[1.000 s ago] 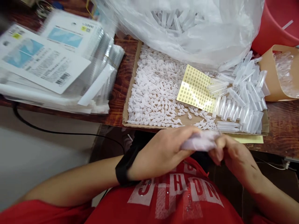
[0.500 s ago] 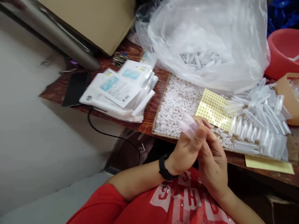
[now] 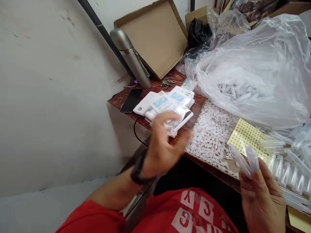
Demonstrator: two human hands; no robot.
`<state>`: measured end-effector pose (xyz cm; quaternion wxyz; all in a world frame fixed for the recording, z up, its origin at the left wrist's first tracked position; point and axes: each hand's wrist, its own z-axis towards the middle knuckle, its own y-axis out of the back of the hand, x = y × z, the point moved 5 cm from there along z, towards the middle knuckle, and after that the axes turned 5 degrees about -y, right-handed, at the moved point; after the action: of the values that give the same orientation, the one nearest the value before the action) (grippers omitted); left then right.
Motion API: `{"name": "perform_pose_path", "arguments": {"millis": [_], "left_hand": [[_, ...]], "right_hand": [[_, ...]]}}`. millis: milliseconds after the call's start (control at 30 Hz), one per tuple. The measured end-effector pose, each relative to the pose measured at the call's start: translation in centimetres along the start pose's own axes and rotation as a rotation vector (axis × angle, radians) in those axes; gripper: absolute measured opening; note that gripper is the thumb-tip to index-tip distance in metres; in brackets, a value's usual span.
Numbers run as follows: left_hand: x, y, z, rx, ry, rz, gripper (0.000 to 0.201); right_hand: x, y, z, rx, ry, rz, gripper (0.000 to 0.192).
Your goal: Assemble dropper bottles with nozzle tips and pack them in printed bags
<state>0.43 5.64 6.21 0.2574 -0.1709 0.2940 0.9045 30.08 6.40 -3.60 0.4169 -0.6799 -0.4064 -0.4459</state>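
Observation:
Blurred by motion, my left hand point(image 3: 159, 152), a black band point(image 3: 139, 170) on its wrist, is over the near edge of a stack of white packets point(image 3: 167, 102) with blue panels. Its thumb and fingers are spread apart, and I cannot tell whether the fingertips touch the stack. At the right, my right hand point(image 3: 263, 200) pinches frosted plastic tubes point(image 3: 252, 158); two of them stick up between thumb and fingers. Behind those tubes lie a yellow sheet of small round stickers point(image 3: 246, 134) and a shallow cardboard tray of small white plastic pieces point(image 3: 211, 132).
A big clear bag point(image 3: 262, 71) of tubes stands behind the tray. More tubes point(image 3: 291, 171) lie at the right. Beyond the packets are a phone point(image 3: 132, 100), keys point(image 3: 167, 83), a steel flask point(image 3: 132, 58) and a leaning cardboard lid point(image 3: 155, 35). The wall rises at the left.
My hands were together around the tubes and have parted. The left has moved left to the packets and opened; the right keeps the tubes. The view has swung left.

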Motion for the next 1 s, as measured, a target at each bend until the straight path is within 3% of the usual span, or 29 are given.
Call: {"name": "perform_pose_path", "arguments": {"millis": [100, 167, 233, 333, 467, 567, 667, 800, 933, 1000], "left_hand": [[9.4, 3.7, 2.0, -0.098, 0.046, 0.191, 0.045], [15.3, 4.5, 2.6, 0.088, 0.07, 0.326, 0.046], [19.7, 4.8, 2.5, 0.219, 0.09, 0.304, 0.047], [23.1, 4.2, 1.9, 0.288, 0.126, 0.237, 0.036], [24.2, 2.8, 2.6, 0.247, 0.237, 0.087, 0.031], [23.6, 2.6, 4.6, 0.184, 0.309, -0.097, 0.038], [20.9, 3.2, 6.9, 0.131, 0.342, -0.28, 0.045], [13.3, 2.8, 8.0, 0.173, 0.374, -0.48, 0.047], [4.8, -0.9, 6.0, 0.387, 0.446, -0.729, 0.034], [1.9, -3.0, 4.7, 0.497, 0.437, -0.79, 0.027]], "right_hand": [[-0.1, 0.2, 0.3, -0.002, -0.019, 0.009, 0.034], [-0.2, -0.1, 0.3, 0.008, -0.035, -0.004, 0.037], [-0.6, -0.3, 0.3, -0.002, -0.088, 0.015, 0.043], [-0.9, -0.4, 0.2, -0.034, -0.147, 0.064, 0.049], [-0.7, -0.4, 0.1, -0.01, -0.121, 0.038, 0.043], [-0.5, -0.1, 0.2, 0.019, -0.065, -0.004, 0.035], [-0.5, 0.4, 0.3, 0.042, -0.011, -0.044, 0.029], [-0.7, 1.1, 0.5, -0.011, -0.017, -0.032, 0.034], [-0.7, 1.5, 0.3, -0.094, -0.016, -0.043, 0.045], [-0.5, 1.8, 0.0, -0.126, 0.008, -0.062, 0.048]]}}
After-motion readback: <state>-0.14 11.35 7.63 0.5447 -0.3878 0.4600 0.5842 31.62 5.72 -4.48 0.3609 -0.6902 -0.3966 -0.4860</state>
